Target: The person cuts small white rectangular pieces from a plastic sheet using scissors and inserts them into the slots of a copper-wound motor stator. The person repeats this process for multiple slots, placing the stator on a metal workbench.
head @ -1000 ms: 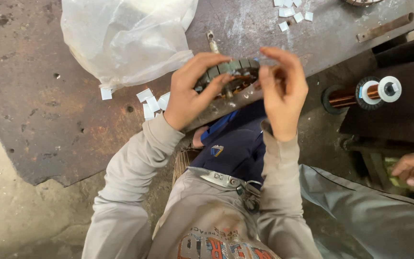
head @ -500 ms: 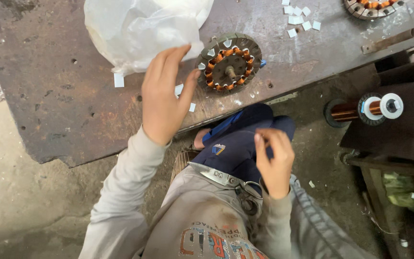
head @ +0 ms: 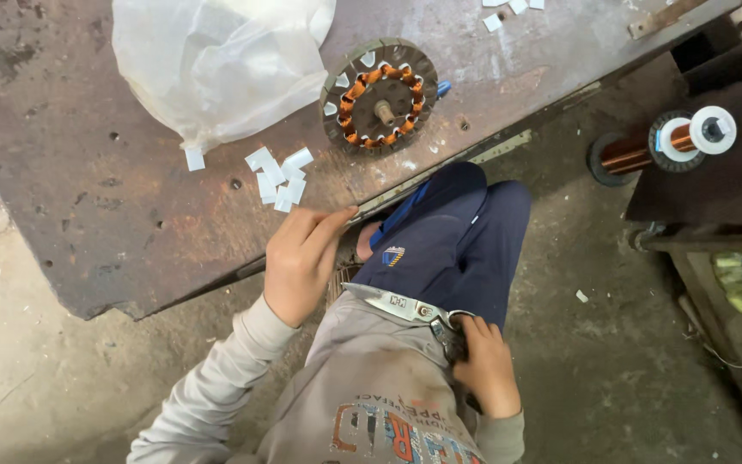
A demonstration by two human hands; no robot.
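A round motor stator (head: pixel 380 94) with copper windings and white paper slips in its slots lies flat on the rusty metal table (head: pixel 113 232). My left hand (head: pixel 302 258) hovers at the table's near edge with its fingers stretched out and nothing in them, just below a small heap of white paper slips (head: pixel 278 180). My right hand (head: pixel 484 368) rests on my lap, its fingers closed around the handles of a pair of metal scissors (head: pixel 397 303) whose blades point left across my waist.
A crumpled clear plastic bag (head: pixel 216 60) lies on the table left of the stator. More paper slips (head: pixel 508 9) are scattered at the table's far edge. A spool of copper wire (head: pixel 663 142) sits on a dark stand to the right. Bare concrete floor lies below.
The stator left both hands and now lies on the table. My left hand drew back to the table edge. My right hand dropped to my lap and took the scissors.
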